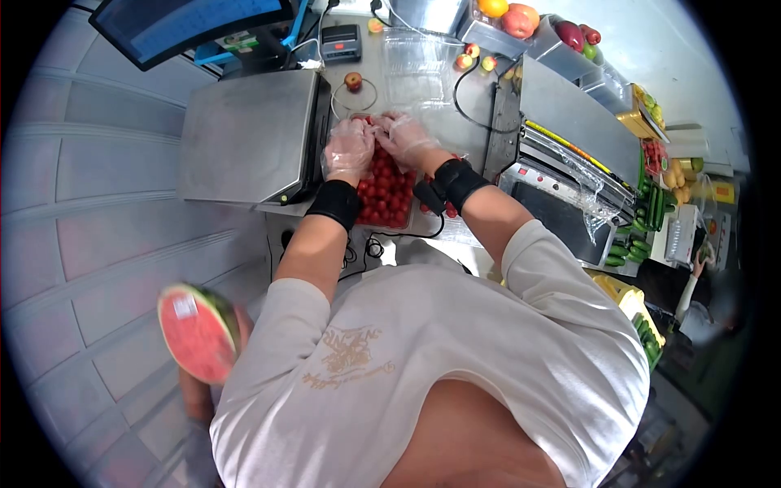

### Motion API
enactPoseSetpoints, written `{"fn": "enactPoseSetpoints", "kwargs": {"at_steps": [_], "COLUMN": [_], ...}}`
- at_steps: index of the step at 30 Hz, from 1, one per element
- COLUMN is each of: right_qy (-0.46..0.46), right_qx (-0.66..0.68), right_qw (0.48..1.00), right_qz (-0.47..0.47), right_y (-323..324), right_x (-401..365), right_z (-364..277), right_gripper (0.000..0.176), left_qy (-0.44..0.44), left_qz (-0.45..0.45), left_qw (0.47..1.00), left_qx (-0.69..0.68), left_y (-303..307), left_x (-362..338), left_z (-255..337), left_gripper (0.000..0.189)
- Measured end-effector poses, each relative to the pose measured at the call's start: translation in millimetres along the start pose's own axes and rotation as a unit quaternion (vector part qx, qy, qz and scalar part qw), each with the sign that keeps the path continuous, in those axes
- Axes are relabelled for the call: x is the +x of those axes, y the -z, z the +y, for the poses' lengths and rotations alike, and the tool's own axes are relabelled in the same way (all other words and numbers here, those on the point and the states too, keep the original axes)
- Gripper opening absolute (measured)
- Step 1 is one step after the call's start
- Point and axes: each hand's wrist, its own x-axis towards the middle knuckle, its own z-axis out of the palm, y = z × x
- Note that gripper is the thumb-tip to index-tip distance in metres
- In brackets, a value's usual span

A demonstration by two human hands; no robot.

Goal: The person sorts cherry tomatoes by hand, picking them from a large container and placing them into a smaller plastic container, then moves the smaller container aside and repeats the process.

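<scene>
Both hands wear clear plastic gloves, with black bands at the wrists. My left hand [350, 148] rests on the far left part of a clear tray of small red fruits [386, 198], its fingers bent toward the middle. Beside it, my right hand [403, 140] lies over the tray's far right part, fingers curled inward. The fingertips come close together among the red fruits; whether they grip any is hidden. More red fruits [452, 209] show beneath my right wrist.
A flat metal scale [248, 138] stands left of the tray, a wrapping machine [561, 187] right. Clear containers [415, 69], an apple [353, 81] and a looping cable lie beyond. Another person at the lower left holds a cut watermelon [195, 333]. A monitor [187, 28] is at upper left.
</scene>
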Motion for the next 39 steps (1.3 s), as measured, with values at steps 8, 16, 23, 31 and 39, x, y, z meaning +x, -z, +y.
{"fn": "enactPoseSetpoints", "kwargs": {"at_steps": [8, 16, 23, 31, 39], "right_qy": [0.015, -0.005, 0.012, 0.027, -0.041], "right_qx": [0.014, 0.014, 0.037, 0.055, 0.125], "right_qw": [1.000, 0.999, 0.999, 0.998, 0.979], "right_qz": [-0.011, -0.040, -0.034, -0.031, -0.155], "right_y": [2.2, 7.4, 15.8, 25.6, 35.5], "right_x": [2.7, -1.1, -7.0, -7.9, 1.8], "right_z": [1.0, -2.8, -8.0, -9.2, 1.6], "right_gripper": [0.043, 0.045, 0.047, 0.047, 0.037], "left_qy": [0.056, 0.094, 0.126, 0.117, 0.054], "left_qz": [-0.004, -0.010, -0.055, -0.065, -0.002], "left_qw": [0.998, 0.996, 0.990, 0.991, 0.997], "left_qx": [0.007, -0.002, -0.002, 0.022, 0.057], "left_y": [6.3, 9.0, 12.3, 6.0, -3.3], "left_x": [-7.2, -10.9, -9.1, -11.9, -18.5], "left_z": [2.1, 4.6, 7.1, 3.2, -2.2], "left_gripper": [0.033, 0.039, 0.045, 0.039, 0.031]}}
